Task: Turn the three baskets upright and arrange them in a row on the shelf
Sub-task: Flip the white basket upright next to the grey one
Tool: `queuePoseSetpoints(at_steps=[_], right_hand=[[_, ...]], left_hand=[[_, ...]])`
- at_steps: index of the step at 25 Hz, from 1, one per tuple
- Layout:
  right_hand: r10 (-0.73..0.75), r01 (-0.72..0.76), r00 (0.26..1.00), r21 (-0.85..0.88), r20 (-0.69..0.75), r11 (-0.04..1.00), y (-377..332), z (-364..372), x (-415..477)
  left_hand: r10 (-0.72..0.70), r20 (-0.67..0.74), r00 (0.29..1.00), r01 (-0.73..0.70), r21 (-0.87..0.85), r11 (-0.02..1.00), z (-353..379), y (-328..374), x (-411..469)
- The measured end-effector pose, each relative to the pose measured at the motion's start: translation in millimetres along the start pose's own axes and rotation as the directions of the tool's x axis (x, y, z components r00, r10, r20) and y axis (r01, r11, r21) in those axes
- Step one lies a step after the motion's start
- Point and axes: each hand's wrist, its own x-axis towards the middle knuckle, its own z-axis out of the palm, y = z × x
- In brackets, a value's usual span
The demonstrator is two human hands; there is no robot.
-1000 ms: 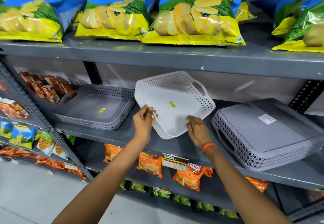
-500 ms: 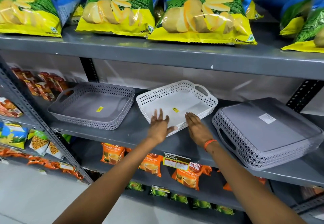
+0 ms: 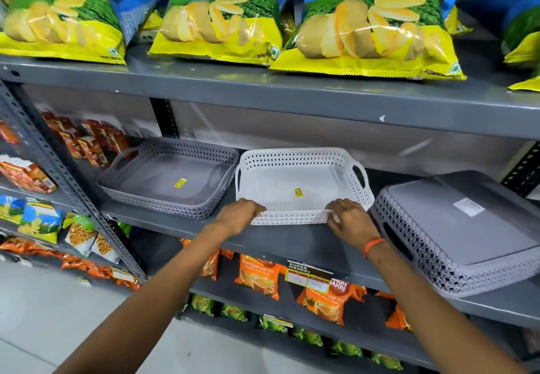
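Sitting upright on the grey shelf (image 3: 292,245), the grey basket (image 3: 169,177) holds only a yellow sticker (image 3: 180,182), beside it the white basket (image 3: 301,183), likewise stickered, has its near rim pinched by the left hand (image 3: 239,215) and right hand (image 3: 350,218), and the third grey basket (image 3: 455,227) lies upside down.

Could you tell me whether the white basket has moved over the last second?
Yes. The white basket was tilted up on edge a second ago; it now sits flat and upright on the shelf, squared beside the left grey basket.
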Motion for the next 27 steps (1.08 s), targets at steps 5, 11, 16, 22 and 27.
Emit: queuePoseSetpoints(at_steps=[5, 11, 16, 22, 27], right_hand=[[0.010, -0.012, 1.000, 0.088, 0.020, 0.996, -37.1, 5.1, -4.0], [0.069, -0.070, 0.997, 0.072, 0.017, 0.995, -52.3, 13.6, -10.2], [0.111, -0.112, 0.994, 0.071, 0.008, 0.991, -58.4, 14.7, -11.9], [0.119, -0.118, 0.993, 0.071, -0.014, 0.991, -65.1, 14.8, -14.8], [0.124, -0.122, 0.992, 0.058, -0.032, 0.991, -73.3, 16.7, -19.8]], left_hand=[[0.014, -0.031, 0.999, -0.015, -0.033, 0.999, -4.6, -38.2, -4.2], [0.036, -0.045, 0.998, -0.038, -0.042, 0.998, -3.0, -52.3, -7.0], [0.069, -0.083, 0.994, -0.074, -0.059, 0.995, -3.6, -51.4, -11.7], [0.105, -0.117, 0.988, -0.113, -0.064, 0.992, -0.4, -57.2, -13.0], [0.133, -0.129, 0.983, -0.143, -0.070, 0.987, 1.8, -63.8, -14.4]])
